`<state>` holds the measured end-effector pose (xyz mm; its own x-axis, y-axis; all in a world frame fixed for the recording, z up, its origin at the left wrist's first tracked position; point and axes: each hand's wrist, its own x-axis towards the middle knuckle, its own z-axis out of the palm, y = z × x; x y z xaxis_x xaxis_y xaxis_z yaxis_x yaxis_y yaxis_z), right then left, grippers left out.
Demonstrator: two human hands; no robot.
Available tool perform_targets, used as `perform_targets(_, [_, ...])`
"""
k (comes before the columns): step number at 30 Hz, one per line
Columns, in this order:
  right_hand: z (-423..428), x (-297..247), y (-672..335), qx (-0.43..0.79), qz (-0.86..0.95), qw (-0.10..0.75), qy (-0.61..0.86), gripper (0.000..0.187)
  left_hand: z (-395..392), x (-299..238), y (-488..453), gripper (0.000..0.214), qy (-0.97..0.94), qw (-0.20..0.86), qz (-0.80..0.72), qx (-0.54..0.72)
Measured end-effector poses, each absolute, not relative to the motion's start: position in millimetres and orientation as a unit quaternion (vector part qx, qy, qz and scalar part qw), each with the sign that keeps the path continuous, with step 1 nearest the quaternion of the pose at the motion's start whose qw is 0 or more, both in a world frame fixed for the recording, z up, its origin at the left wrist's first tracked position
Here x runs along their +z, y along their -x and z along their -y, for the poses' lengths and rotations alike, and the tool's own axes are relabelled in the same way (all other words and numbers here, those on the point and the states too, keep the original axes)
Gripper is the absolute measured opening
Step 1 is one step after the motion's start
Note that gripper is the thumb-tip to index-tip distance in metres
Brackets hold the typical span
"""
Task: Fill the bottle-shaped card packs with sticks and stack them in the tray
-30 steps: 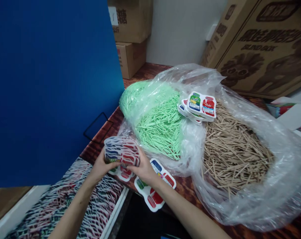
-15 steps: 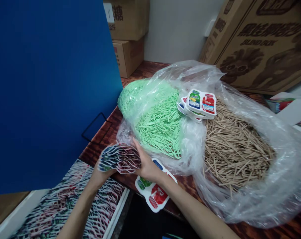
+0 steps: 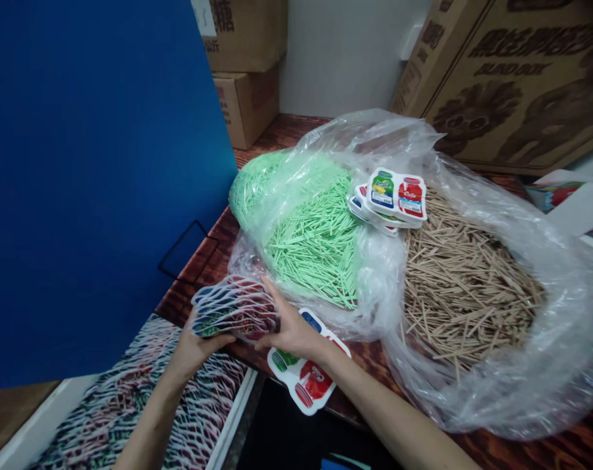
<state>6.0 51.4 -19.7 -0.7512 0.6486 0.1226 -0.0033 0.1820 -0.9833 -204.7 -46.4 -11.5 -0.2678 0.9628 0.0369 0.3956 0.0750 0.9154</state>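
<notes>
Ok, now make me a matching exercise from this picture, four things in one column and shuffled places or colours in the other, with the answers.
1. Fanned card stack
2. Large panel
3. Small card pile
4. BLIND BOX carton

A. brown
B. near both green sticks and tan sticks
C. held between left hand and right hand
D. blue

Pairs: 1-C, 2-D, 3-B, 4-A.

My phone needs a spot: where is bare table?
Narrow strips of table show between the blue board and green sticks, and between those and the small box behind. Crowded: the middle, with brown sticks and stacked cards.
</notes>
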Motion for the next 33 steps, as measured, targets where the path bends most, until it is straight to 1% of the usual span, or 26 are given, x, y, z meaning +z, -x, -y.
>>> perform_targets(3, [-56, -18, -9, 0.613, 0.712, 0.25, 0.234, 0.126, 48, -16, 206, 0.066, -0.499, 0.348, -0.657, 0.444])
perform_targets(7, [-56, -17, -5, 0.616, 0.712, 0.26, 0.214, 0.129, 49, -16, 204, 0.071, -0.474, 0.381, -0.652, 0.453])
perform_targets(11, [-50, -19, 2, 0.612, 0.725, 0.252, 0.191, 0.129, 47, -13, 207, 0.067, -0.491, 0.357, -0.651, 0.456])
perform_targets(14, [-51, -21, 3, 0.61, 0.721, 0.255, 0.207, 0.126, 47, -12, 208, 0.06, -0.508, 0.344, -0.65, 0.448])
perform_targets(16, [-54, -20, 4, 0.606, 0.717, 0.266, 0.217, 0.116, 49, -13, 208, 0.058, -0.502, 0.347, -0.651, 0.451])
perform_targets(20, [-56, -7, 8, 0.583, 0.729, 0.29, 0.21, 0.066, 55, -10, 203, 0.051, -0.474, 0.359, -0.66, 0.459])
perform_targets(21, [-55, -4, 9, 0.573, 0.735, 0.3, 0.204, 0.058, 56, -9, 202, 0.05, -0.469, 0.358, -0.664, 0.459])
perform_targets(24, [-51, 1, 11, 0.56, 0.74, 0.322, 0.188, 0.055, 59, -4, 201, 0.055, -0.46, 0.349, -0.677, 0.456])
perform_targets(27, [-48, -3, 11, 0.582, 0.723, 0.302, 0.218, 0.055, 60, -4, 203, 0.063, -0.46, 0.346, -0.68, 0.453])
perform_targets(30, [-46, -8, 10, 0.597, 0.711, 0.283, 0.242, 0.056, 61, -5, 202, 0.063, -0.465, 0.343, -0.679, 0.453])
perform_targets(33, [-44, -9, 11, 0.613, 0.699, 0.292, 0.224, 0.045, 61, -6, 199, 0.059, -0.451, 0.34, -0.685, 0.46])
